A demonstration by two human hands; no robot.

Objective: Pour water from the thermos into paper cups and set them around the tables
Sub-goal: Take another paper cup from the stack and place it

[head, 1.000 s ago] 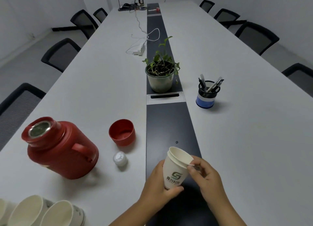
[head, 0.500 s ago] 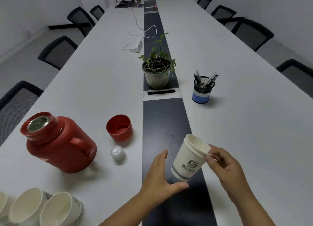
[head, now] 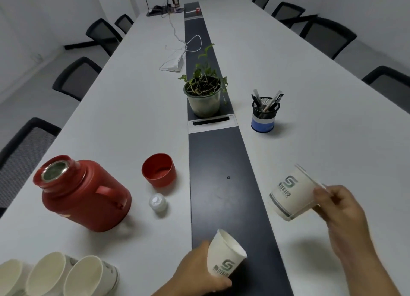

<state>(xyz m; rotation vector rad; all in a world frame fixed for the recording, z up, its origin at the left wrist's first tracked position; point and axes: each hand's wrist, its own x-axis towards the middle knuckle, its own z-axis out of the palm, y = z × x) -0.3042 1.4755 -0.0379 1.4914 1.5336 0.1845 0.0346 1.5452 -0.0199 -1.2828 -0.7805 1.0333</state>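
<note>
My left hand (head: 197, 273) grips a white paper cup (head: 225, 254) with a green logo, low over the dark centre strip of the table. My right hand (head: 341, 215) holds a second paper cup (head: 290, 193) by its rim, tilted, above the right half of the table. The red thermos (head: 82, 193) stands open at the left, its metal mouth uncovered. Its red cap (head: 159, 169) sits upside down beside it, with the small white stopper (head: 157, 203) just in front. Three more paper cups (head: 55, 275) lie at the bottom left corner.
A potted plant (head: 204, 96) stands on the dark strip ahead, a pen holder (head: 265, 115) to its right. A white charger and cable (head: 175, 65) lie farther back. Black chairs (head: 326, 36) line both long sides of the white table (head: 310, 109).
The nested cups have come apart: my right hand carried one cup off to the right, and my left hand dropped toward me with the other.
</note>
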